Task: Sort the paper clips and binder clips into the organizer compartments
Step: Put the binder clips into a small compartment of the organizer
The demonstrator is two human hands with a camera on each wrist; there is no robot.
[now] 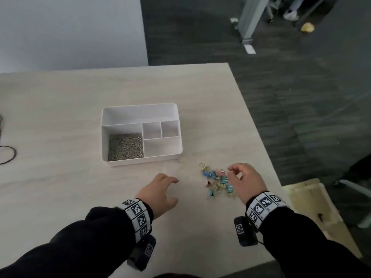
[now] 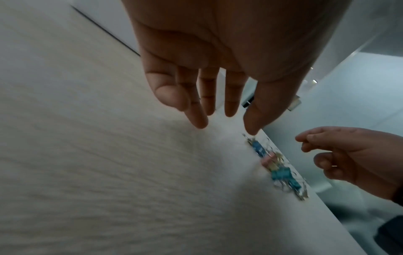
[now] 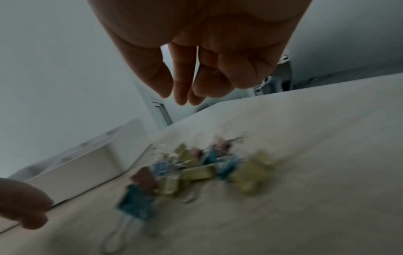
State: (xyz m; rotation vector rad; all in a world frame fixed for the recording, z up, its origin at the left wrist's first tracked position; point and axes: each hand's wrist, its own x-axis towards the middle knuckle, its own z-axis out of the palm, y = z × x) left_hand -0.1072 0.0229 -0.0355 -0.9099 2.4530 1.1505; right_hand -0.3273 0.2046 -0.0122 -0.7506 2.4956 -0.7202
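Judging by the organizer [image 1: 140, 109], paper clips [image 1: 126, 146] fill its 7 o'clock compartment, binder clips [image 1: 217, 182] wait unsorted on bench [image 1: 60, 117], left hand [image 1: 158, 194] & right hand [image 1: 246, 182] both loose, holding nothing.

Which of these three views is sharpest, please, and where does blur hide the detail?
Head view: sharpest, dim, paper clips readable in the organizer. Left wrist view: table grain streaked, binder clips smeared. Right wrist view: blurriest; binder clips are mere colour blobs, and both hands look soft.
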